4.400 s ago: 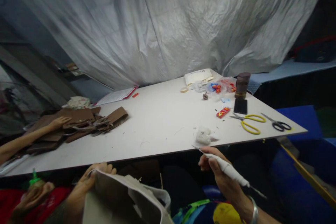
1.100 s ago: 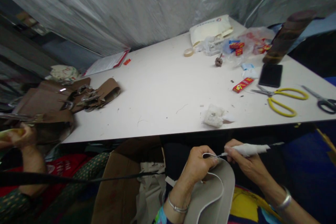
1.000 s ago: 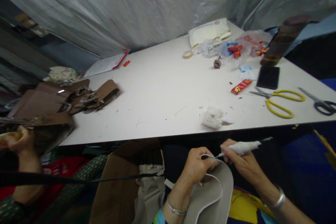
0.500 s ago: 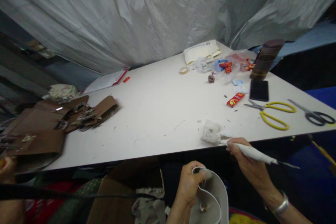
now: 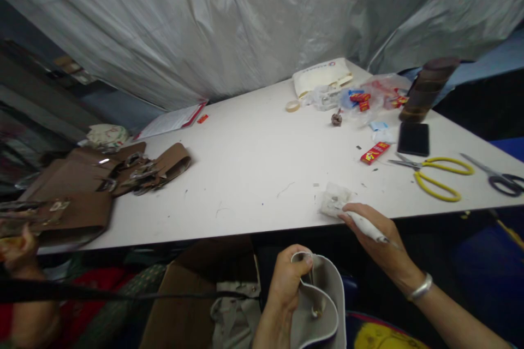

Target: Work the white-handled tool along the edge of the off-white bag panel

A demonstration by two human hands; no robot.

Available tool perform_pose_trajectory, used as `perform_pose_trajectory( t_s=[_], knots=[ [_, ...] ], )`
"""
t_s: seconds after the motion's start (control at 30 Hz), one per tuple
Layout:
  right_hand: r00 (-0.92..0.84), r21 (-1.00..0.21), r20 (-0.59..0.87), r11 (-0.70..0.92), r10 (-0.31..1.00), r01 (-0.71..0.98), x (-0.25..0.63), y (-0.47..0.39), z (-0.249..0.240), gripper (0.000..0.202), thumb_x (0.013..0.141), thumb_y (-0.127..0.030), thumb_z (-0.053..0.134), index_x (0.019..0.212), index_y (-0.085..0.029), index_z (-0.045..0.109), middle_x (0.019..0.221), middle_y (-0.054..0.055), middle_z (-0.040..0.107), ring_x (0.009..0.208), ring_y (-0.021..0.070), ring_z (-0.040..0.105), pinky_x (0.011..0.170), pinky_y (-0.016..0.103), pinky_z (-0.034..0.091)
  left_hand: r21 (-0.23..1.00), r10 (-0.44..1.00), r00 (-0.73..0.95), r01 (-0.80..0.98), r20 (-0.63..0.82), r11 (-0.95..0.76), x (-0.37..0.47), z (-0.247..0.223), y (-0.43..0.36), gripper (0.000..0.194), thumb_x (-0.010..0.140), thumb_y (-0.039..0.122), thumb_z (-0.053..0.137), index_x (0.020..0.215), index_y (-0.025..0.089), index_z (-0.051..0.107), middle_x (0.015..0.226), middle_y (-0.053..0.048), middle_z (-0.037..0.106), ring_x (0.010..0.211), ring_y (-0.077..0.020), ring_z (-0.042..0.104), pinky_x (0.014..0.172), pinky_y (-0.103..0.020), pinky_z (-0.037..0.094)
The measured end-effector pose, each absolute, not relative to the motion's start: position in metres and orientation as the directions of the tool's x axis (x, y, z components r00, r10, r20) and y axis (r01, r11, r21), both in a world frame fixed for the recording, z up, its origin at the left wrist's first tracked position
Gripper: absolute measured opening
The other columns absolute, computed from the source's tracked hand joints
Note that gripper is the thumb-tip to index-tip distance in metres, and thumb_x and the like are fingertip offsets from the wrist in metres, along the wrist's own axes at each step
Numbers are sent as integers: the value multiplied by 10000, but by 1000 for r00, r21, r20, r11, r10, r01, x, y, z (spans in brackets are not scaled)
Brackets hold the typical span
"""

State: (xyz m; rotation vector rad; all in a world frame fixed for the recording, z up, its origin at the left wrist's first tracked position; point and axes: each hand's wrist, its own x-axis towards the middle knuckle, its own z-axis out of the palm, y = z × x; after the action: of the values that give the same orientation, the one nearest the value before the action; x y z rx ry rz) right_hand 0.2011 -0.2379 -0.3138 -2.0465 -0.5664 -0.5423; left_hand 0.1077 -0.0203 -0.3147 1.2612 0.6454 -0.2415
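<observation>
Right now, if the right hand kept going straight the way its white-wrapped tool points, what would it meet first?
The right hand aims the white-wrapped tool up-left at the crumpled white plastic packet near the white table's edge. The tip already seems to touch the packet, though depth is unclear. Beyond it lies bare tabletop.

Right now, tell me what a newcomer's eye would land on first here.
Nearest the camera, the left hand grips a folded grey leather piece below the white table, while the right hand brings a white-wrapped tool to a crumpled white wad at the table's near edge. To the right lie yellow scissors; at far left sits a pile of brown leather pieces.
</observation>
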Motion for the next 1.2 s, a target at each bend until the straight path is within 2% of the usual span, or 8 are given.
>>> perform_pose_trajectory(
  t_s=[0.1, 0.23, 0.33, 0.4, 0.47, 0.53, 0.67, 1.2],
  knots=[
    [790, -561, 561, -588, 246, 582, 204, -236, -311, 195, 1061, -389, 624, 1104, -201, 654, 993, 46, 721, 882, 198, 701, 822, 316, 517, 824, 162, 820, 497, -549, 274, 107, -309, -22, 332, 535, 320, 856, 730, 132, 664, 640, 2, 602, 627, -108, 492, 642, -248, 364],
    [809, -532, 508, -631, 295, 564, 207, -237, -308, 240, 1068, -434, 600, 1072, -200, 652, 933, 46, 714, 815, 202, 690, 767, 325, 493, 836, 139, 838, 483, -528, 262, 104, -307, -24, 293, 563, 307, 832, 733, 134, 668, 654, 9, 588, 636, -99, 470, 645, -244, 352],
    [782, -553, 568, -584, 258, 595, 203, -242, -303, 213, 1064, -405, 612, 1093, -203, 669, 1008, 62, 733, 895, 212, 705, 840, 322, 505, 839, 132, 842, 482, -523, 251, 103, -310, -24, 284, 581, 306, 829, 749, 135, 676, 669, 10, 589, 643, -98, 473, 645, -243, 353],
    [815, -659, 548, -502, 190, 560, 195, -244, -299, 211, 1046, -417, 633, 1075, -214, 685, 1016, 60, 738, 915, 212, 708, 848, 312, 521, 841, 120, 845, 484, -520, 242, 103, -312, -23, 302, 583, 320, 843, 759, 132, 686, 679, 6, 600, 650, -99, 481, 644, -242, 353],
    [910, -844, 387, -340, 147, 414, 185, -244, -298, 245, 1034, -465, 635, 1015, -226, 687, 920, 39, 731, 824, 191, 697, 759, 287, 538, 840, 90, 850, 489, -520, 237, 103, -312, -22, 329, 576, 335, 863, 766, 125, 696, 684, 0, 613, 653, -101, 490, 642, -241, 355],
    [967, -969, 146, -164, 210, 182, 173, -242, -300, 306, 1021, -524, 634, 955, -228, 676, 788, 16, 698, 702, 166, 657, 637, 258, 520, 835, 45, 853, 497, -520, 237, 104, -311, -22, 356, 566, 350, 883, 765, 117, 703, 683, -8, 624, 652, -104, 501, 645, -242, 362],
    [928, -995, -97, -68, 360, -78, 157, -237, -304, 392, 969, -597, 681, 892, -213, 666, 692, -6, 636, 637, 132, 585, 597, 227, 472, 808, -24, 841, 527, -541, 265, 103, -309, -22, 416, 556, 392, 923, 771, 109, 706, 696, -25, 646, 648, -112, 525, 648, -247, 381],
    [890, -991, -134, -78, 436, -111, 155, -226, -300, 421, 939, -608, 683, 870, -192, 669, 685, -5, 608, 648, 142, 569, 611, 248, 460, 802, -54, 847, 520, -529, 294, 102, -307, -21, 454, 567, 410, 951, 811, 101, 724, 732, -32, 657, 677, -112, 538, 679, -246, 387]
  ],
)
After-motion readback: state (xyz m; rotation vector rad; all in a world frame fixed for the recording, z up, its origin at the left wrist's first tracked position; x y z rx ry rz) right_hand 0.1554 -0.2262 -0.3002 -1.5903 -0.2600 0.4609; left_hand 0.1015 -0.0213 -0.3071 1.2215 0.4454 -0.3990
